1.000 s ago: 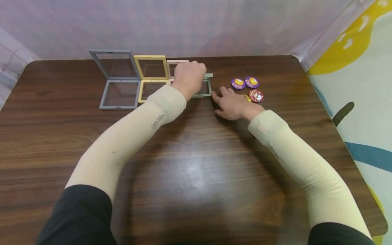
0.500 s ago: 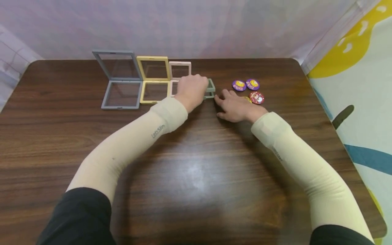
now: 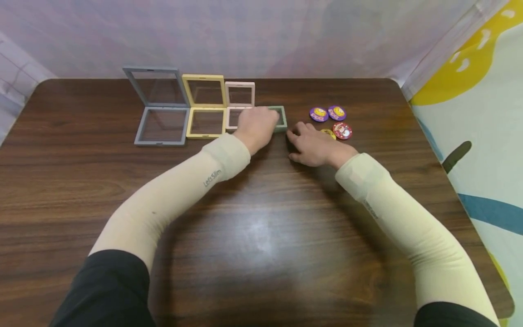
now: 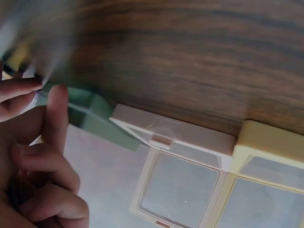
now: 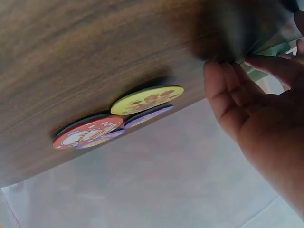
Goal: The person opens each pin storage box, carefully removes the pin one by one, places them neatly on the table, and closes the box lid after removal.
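My left hand lies over the left part of a small green display frame, its lid now down on its base. In the left wrist view a finger reaches onto the green frame, with other fingers curled below it. My right hand rests low on the table, fingers loosely bent, fingertips right at the frame's right side. In the right wrist view its fingers hold nothing else. Left of the green frame, a small pale pink frame stands with its lid raised, partly hidden by my left hand.
A yellow frame and a larger grey-blue frame stand open further left. Beyond my right hand lie round badges: two purple badges, a red badge and a yellow badge. A pale curtain hangs behind the table.
The green frame's lid has swung down from raised to flat, and my left hand has come down and slightly nearer with it. My right hand has barely moved.
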`<state>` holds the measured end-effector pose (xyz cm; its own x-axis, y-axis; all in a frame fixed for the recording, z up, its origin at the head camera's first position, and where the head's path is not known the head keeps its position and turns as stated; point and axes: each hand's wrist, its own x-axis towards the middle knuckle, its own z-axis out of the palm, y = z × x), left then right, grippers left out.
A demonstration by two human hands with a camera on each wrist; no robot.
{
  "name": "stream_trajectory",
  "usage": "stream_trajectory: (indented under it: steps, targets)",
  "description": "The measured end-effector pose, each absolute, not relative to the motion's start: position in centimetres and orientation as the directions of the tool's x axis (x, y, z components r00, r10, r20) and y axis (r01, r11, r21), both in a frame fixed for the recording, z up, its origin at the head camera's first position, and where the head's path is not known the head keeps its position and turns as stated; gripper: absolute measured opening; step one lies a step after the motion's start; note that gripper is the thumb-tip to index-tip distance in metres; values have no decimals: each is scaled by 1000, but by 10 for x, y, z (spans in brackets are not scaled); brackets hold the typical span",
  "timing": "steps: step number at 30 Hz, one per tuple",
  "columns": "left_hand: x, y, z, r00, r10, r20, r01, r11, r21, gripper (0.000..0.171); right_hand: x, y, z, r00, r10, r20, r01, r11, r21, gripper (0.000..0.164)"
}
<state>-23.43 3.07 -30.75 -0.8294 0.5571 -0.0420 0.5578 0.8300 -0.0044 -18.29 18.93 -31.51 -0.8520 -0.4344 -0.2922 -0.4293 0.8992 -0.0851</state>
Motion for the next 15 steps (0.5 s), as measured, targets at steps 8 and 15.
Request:
stream_trajectory:
  steps: [8,15]
  targets:
    - [-230,30,-313,-788,615,9,615,788,-20,16,-181,190,-316,-852,-432,-296,-431,899,-71,68]
    - [-232,26,-308,-805,593,-15,593,805,4,16,-178,186,-313,-857,-424,-295,-424,903,-65,69]
